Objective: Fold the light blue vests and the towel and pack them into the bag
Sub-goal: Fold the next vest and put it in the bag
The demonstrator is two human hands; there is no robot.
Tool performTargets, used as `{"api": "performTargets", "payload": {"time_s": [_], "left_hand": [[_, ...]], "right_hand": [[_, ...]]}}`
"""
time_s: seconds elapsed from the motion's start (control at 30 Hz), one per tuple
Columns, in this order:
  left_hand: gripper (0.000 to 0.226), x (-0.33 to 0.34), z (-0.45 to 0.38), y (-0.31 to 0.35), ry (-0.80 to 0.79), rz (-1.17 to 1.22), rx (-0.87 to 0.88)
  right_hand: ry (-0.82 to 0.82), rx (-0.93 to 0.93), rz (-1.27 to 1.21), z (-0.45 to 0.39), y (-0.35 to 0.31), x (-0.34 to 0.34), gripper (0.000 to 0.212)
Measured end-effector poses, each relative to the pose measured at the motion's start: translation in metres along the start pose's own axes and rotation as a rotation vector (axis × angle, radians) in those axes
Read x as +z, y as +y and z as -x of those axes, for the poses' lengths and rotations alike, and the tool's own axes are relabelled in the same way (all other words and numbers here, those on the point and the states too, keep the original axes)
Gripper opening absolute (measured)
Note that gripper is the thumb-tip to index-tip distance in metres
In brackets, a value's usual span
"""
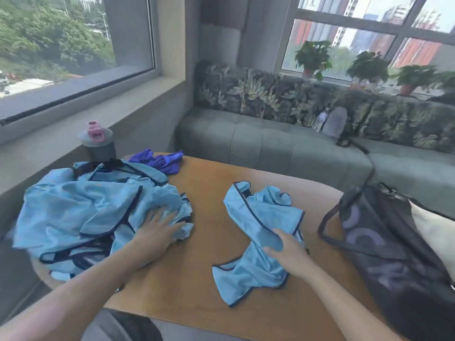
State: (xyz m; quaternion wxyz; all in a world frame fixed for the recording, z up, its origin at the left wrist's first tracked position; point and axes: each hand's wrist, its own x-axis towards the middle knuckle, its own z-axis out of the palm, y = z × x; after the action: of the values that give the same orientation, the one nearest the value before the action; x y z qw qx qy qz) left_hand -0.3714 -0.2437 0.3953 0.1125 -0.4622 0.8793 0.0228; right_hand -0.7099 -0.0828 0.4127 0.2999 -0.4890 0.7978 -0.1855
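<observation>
Bare forearms, no sleeves visible

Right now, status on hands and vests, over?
Left hand flat on heaped light blue vests. Right hand grips one crumpled light blue vest. Dark drawstring bag alongside, nothing blocking.

Just one head cam, looking forward and down, close over the table (209,193), windows behind.

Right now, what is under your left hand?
The left hand rests flat on the heap of light blue vests, which covers that end of the wooden table. Anything buried inside the heap is hidden.
</observation>
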Motion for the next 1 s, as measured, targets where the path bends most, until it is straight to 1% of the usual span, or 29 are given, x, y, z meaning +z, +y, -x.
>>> {"api": "performTargets", "payload": {"time_s": [0.1,0.23,0.3,0.37,0.43,0.47,0.53,0.57,0.63,0.7,0.73,0.77,0.83,0.87,0.93,1.0], "left_hand": [[0.050,0.013,0.004,-0.030,-0.047,0.030,-0.071],[0.048,0.008,-0.003,-0.048,-0.061,0.024,-0.100],[0.045,0.003,-0.005,-0.051,-0.056,-0.019,-0.105],[0.042,-0.004,-0.005,-0.049,-0.074,-0.063,-0.117],[0.041,-0.013,-0.005,-0.036,-0.073,-0.087,-0.135],[0.043,-0.019,-0.006,-0.027,-0.041,-0.084,-0.130],[0.046,-0.034,-0.008,-0.003,0.082,-0.044,-0.045],[0.046,-0.041,-0.010,0.012,0.151,0.006,0.029],[0.044,-0.053,-0.011,0.042,0.217,0.157,0.170],[0.043,-0.052,-0.008,0.073,0.181,0.295,0.260],[0.042,-0.044,-0.006,0.087,0.146,0.348,0.291],[0.042,-0.035,-0.003,0.101,0.113,0.391,0.317],[0.034,-0.010,0.003,0.122,0.072,0.438,0.353],[0.029,0.002,0.004,0.131,0.067,0.454,0.361],[0.020,0.021,0.008,0.147,0.093,0.511,0.351],[0.014,0.031,0.012,0.162,0.124,0.559,0.340]], "right_hand": [[-0.059,-0.015,0.075,0.002,0.012,0.014,0.079],[-0.042,0.001,0.151,-0.002,0.018,0.021,0.077],[-0.040,-0.005,0.191,-0.003,0.020,0.023,0.078],[-0.029,-0.021,0.291,-0.004,0.022,0.025,0.075],[-0.004,-0.029,0.400,0.000,0.021,0.026,0.064],[0.019,-0.041,0.424,0.001,0.021,0.027,0.052],[0.097,-0.065,0.419,0.003,0.022,0.027,0.020],[0.134,-0.077,0.400,0.005,0.022,0.027,0.009],[0.194,-0.114,0.350,0.007,0.025,0.028,0.012],[0.268,-0.130,0.226,0.011,0.030,0.032,0.013],[0.319,-0.133,0.175,0.014,0.035,0.036,0.007],[0.373,-0.127,0.159,0.016,0.043,0.041,0.006],[0.479,-0.098,0.195,0.021,0.060,0.054,0.028],[0.542,-0.100,0.197,0.025,0.067,0.059,0.034],[0.645,-0.111,0.139,0.036,0.069,0.065,0.037],[0.679,-0.113,0.064,0.046,0.063,0.069,0.037]]}}
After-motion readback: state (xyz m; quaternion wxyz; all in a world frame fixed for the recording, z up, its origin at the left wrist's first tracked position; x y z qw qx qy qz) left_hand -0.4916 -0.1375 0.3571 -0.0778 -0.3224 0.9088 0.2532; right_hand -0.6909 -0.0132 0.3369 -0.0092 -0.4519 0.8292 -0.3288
